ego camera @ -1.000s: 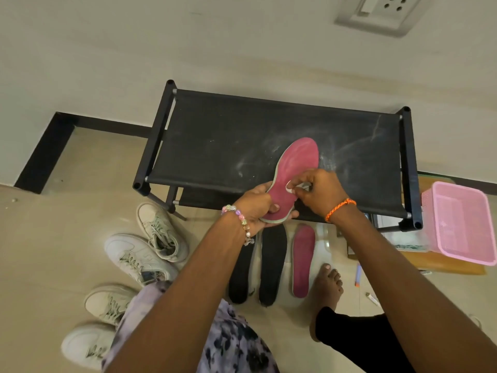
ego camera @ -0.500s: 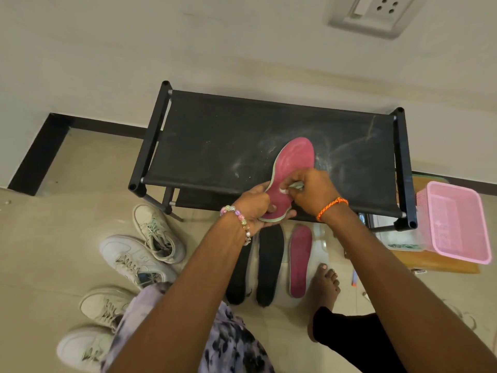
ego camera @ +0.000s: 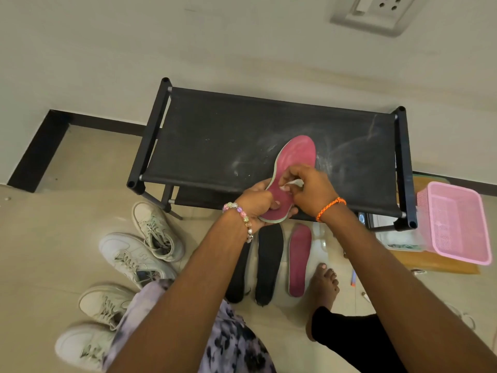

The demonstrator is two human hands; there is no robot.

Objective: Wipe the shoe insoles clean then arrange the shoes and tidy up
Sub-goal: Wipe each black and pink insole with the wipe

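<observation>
Gripping the heel of a pink foam insole point(ego camera: 294, 160) above the black fabric rack's point(ego camera: 215, 146) near edge, the left hand point(ego camera: 255, 204) steadies it while the right hand point(ego camera: 309, 189) pinches a small white wipe point(ego camera: 291, 183) mid-sole, likely needing strokes toward the toe next.

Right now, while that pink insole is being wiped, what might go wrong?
The left hand grips only the heel of the pink insole, so it may flex or slip under the white wipe that the right hand pinches. Loosened dirt could fall onto the insoles on the floor, directly below.
</observation>
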